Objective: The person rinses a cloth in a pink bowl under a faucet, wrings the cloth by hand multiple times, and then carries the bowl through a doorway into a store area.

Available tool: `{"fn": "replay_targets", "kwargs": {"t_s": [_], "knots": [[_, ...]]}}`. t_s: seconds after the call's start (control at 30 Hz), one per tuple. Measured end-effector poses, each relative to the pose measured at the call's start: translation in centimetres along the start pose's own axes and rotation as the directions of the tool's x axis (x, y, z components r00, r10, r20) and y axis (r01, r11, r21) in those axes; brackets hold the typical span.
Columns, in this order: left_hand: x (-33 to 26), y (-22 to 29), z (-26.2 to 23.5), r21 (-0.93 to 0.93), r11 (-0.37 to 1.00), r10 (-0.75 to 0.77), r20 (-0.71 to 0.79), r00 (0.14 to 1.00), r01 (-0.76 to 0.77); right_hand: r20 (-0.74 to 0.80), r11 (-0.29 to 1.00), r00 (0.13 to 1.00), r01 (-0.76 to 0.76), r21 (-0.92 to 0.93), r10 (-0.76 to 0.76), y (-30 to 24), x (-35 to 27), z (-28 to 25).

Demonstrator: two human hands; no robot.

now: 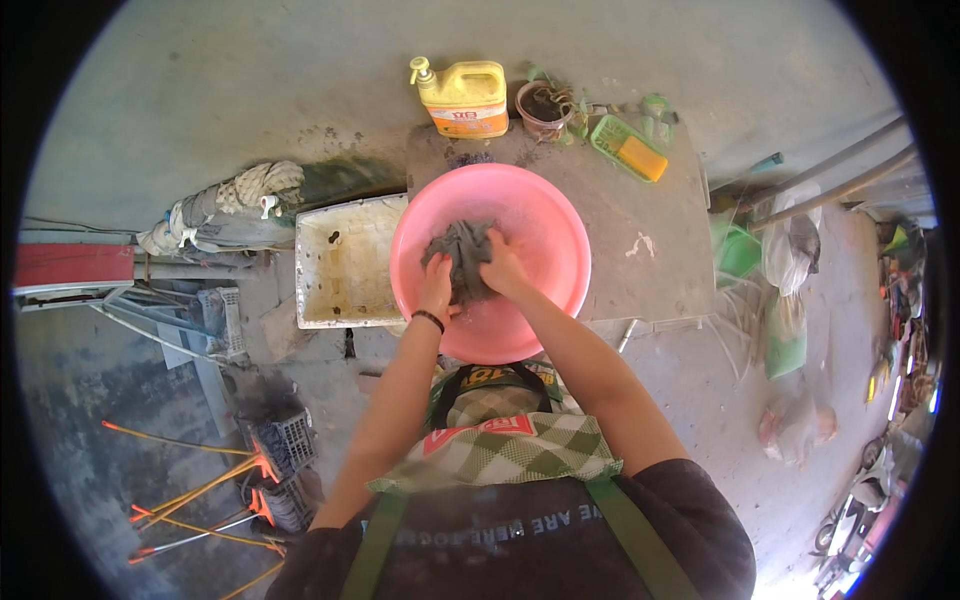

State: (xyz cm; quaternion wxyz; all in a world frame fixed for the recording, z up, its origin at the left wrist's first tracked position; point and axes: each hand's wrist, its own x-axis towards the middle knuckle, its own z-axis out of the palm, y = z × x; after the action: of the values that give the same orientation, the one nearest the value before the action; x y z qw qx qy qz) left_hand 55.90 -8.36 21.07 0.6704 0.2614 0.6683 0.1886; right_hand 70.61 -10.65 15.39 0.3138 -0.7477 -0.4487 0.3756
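A round pink basin [560, 250] stands in front of me at the near left of a grey slab. Inside it is a bunched dark grey cloth [465, 250], wet-looking and crumpled. My left hand [438, 285], with a dark band at its wrist, grips the near left part of the cloth. On the cloth's right side my right hand [503, 268] is closed over the fabric. Both hands are down inside the basin's rim. The fingertips are partly hidden in the folds.
Left of the basin is a stained white sink [312, 265]. Behind stand a yellow pump jug [465, 100], a potted plant [545, 108] and a green basket [612, 135] with a yellow sponge [642, 158]. Brooms [200, 490] lie at lower left; bags [788, 320] hang right of the slab [650, 270].
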Motion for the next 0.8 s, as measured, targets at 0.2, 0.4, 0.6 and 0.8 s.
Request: {"fn": "replay_targets", "kwargs": {"t_s": [0.2, 0.4, 0.6, 0.8], "knots": [[2.2, 1.8, -4.0, -0.625, 0.768, 0.231, 0.471, 0.851, 0.138, 0.181, 0.869, 0.947, 0.152, 0.471, -0.264, -13.9, -6.3, -1.7], [3.8, 1.0, -1.9, -0.601, 0.799, 0.219, 0.335, 0.916, 0.029, 0.174, 0.963, 0.963, 0.229, -0.139, -0.204, -14.5, -4.6, -2.5], [0.1, 0.9, 0.3, -0.070, 0.980, 0.188, -0.005, 0.982, -0.187, 0.126, 0.961, 0.992, 0.028, -0.276, 0.007, -7.2, -0.2, -3.9], [-1.4, 0.4, -2.2, 0.648, 0.501, 0.714, 0.064, 0.697, -0.573, -0.006, 0.987, 0.997, -0.073, -0.142, 0.073, -3.2, -3.2, -6.0]]}}
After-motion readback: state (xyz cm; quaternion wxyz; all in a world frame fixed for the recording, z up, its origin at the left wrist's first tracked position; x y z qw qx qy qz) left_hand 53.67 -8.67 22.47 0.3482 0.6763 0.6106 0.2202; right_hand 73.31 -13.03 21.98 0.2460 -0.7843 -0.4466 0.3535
